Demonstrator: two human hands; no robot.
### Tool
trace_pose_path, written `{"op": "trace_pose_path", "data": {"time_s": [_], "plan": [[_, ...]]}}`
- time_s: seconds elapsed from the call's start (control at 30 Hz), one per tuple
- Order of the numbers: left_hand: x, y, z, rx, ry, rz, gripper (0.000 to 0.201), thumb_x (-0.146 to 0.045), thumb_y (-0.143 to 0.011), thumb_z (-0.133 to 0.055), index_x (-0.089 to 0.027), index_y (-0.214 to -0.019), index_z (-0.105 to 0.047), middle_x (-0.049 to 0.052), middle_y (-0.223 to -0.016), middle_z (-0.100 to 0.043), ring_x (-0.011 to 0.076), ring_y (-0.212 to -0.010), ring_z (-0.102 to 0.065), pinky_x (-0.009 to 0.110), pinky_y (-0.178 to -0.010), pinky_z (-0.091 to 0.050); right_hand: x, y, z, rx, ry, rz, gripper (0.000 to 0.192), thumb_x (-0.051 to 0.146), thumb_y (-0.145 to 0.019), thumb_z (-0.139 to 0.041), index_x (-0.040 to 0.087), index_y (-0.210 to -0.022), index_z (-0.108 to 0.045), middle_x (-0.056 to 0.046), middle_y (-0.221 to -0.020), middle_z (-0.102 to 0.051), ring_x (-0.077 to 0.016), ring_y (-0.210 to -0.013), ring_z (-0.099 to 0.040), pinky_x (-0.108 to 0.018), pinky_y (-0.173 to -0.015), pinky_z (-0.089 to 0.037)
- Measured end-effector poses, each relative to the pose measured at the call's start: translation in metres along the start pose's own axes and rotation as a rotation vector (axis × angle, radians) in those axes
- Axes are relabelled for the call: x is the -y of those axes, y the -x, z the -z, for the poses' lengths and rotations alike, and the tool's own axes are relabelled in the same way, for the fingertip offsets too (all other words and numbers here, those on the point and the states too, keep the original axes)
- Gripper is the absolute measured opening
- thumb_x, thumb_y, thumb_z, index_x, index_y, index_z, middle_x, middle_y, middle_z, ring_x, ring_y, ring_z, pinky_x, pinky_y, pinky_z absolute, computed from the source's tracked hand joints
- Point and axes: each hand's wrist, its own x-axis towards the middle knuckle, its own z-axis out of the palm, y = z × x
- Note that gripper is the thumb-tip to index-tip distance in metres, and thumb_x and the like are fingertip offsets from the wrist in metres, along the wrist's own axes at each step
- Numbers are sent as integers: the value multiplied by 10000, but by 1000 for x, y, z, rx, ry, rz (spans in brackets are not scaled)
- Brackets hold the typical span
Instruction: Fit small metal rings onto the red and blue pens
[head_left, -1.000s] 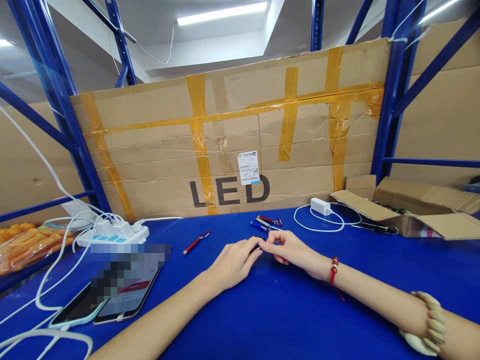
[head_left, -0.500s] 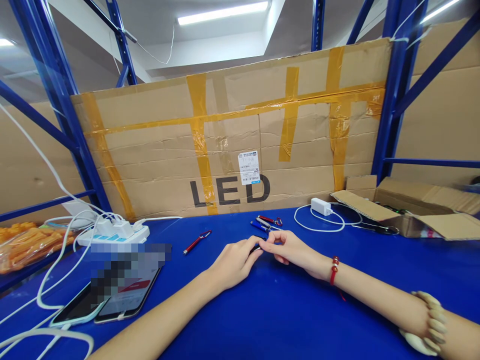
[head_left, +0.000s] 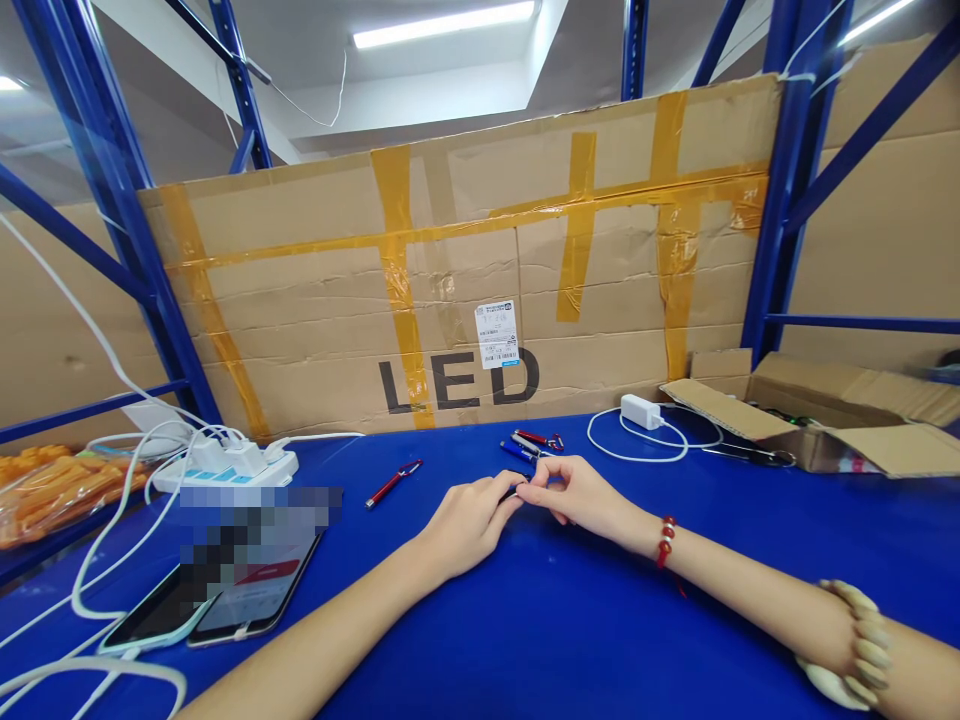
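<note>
My left hand (head_left: 469, 525) and my right hand (head_left: 577, 495) meet fingertip to fingertip just above the blue tabletop (head_left: 555, 620). Both are closed in a pinch around a small dark, slim thing (head_left: 514, 491), mostly covered by the fingers, so its kind cannot be made out. Behind my right hand lie several slim pen-shaped pieces: a blue one (head_left: 517, 452), a silvery one (head_left: 528, 443) and a red one with a clip (head_left: 536, 438). Another red pen-shaped piece with a clip (head_left: 390, 487) rests apart, to the left of my left hand.
Two phones (head_left: 154, 615) (head_left: 262, 590) lie at left, partly blurred out. Behind them stands a white power strip (head_left: 240, 470) with plugs and cables. A white charger (head_left: 640, 411) with its cord sits at back right beside an open cardboard box (head_left: 814, 440). A large cardboard panel (head_left: 337, 330) closes the back.
My right hand has risen and shifted very slightly, its fingertips still against those of my left hand. Otherwise the scene looks the same.
</note>
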Motion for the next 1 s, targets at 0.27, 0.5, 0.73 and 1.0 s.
{"op": "trace_pose_path", "data": {"time_s": [0.27,0.5,0.73,1.0], "plan": [[2,-3,-3,-60,5,96,196,-277,-880,-285,-232,-984,-445,-18,-807,-576,133,-708,-547,209,-611,-368,-2,-2,10,-229,389,357,236,427,-673,-597,208,-755,-628,-2,-736,-571,-72,-502,-414,-223,-521,-340],[3,-2,-4,-36,145,103,202,-288,-883,-288,-248,-994,-451,-35,-817,-565,114,-673,-525,198,-571,-334,-4,-3,12,-188,349,455,229,400,-714,-567,193,-734,-662,-22,-746,-555,-72,-498,-419,-227,-504,-362],[4,-3,-4,-1,265,100,214,-282,-878,-292,-206,-919,-488,-41,-693,-523,89,-573,-446,188,-550,-323,-2,-4,22,0,354,502,197,349,-749,-540,184,-731,-646,-22,-754,-556,-80,-539,-489,-226,-533,-405],[4,-2,-3,32,252,66,194,-279,-870,-327,-219,-959,-488,-11,-886,-591,130,-762,-544,214,-686,-383,-2,-4,23,-62,422,579,126,307,-724,-574,209,-695,-648,-19,-728,-575,-117,-645,-521,-253,-611,-406]]}}
